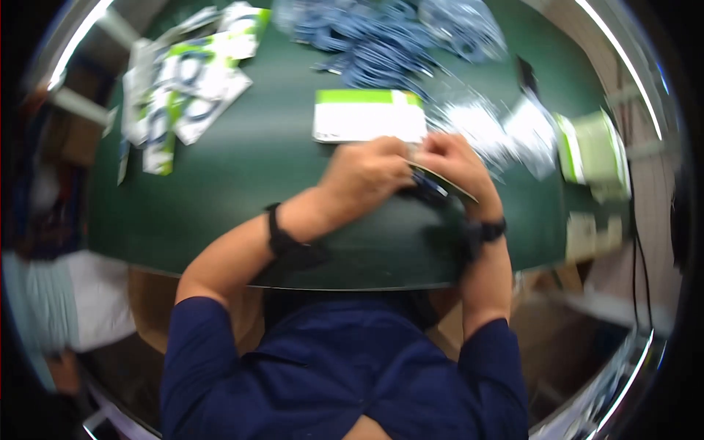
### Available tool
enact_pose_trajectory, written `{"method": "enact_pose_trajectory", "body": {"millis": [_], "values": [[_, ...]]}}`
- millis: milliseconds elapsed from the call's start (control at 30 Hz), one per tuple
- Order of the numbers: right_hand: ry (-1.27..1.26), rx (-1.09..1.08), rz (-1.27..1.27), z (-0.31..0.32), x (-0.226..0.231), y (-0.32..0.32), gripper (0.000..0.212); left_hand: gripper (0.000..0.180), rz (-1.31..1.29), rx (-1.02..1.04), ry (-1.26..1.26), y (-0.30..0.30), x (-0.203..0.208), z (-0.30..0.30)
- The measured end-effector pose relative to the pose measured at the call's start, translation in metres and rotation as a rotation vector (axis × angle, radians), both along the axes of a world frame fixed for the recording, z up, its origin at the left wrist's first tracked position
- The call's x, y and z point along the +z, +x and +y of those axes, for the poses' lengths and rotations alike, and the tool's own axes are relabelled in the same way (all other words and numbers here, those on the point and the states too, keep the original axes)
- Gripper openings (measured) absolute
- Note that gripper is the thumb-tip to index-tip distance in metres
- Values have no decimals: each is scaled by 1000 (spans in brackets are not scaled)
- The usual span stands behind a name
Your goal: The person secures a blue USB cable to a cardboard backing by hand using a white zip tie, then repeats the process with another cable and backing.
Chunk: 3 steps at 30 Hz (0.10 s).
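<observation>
Above the green table, my left hand point(364, 174) and my right hand point(459, 167) are close together, fingers bent and closed on a thin card point(449, 182) seen almost edge-on. A dark blue cable coil point(427, 188) shows just beneath the card, blurred; I cannot tell how it is joined to it. Right behind my hands lies a white and green stack of cards point(369, 117), its near edge close to my left knuckles. Fingertips and the card's upper part are partly hidden and smeared by motion.
Loose blue cables point(374, 55) pile up at the back, beside a bag of cables point(466, 29). Clear plastic bags point(477, 128) lie to the right, near a green and white bundle of cards point(598, 152). Carded cables point(187, 81) heap at the far left. A person point(92, 293) is at the left.
</observation>
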State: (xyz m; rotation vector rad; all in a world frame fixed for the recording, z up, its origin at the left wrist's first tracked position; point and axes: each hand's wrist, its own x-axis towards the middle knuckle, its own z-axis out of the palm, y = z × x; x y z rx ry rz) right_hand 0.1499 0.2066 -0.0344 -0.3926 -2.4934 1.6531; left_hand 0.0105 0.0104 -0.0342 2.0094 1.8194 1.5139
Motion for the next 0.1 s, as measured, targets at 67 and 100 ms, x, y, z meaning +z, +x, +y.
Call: {"method": "enact_pose_trajectory", "body": {"millis": [67,100], "values": [[4,-39,-29,-4,12,10,29,12,22,-36,-23,6,6,5],[-155,-67,-46,0,6,21,27,10,40,-44,-43,11,6,11]]}}
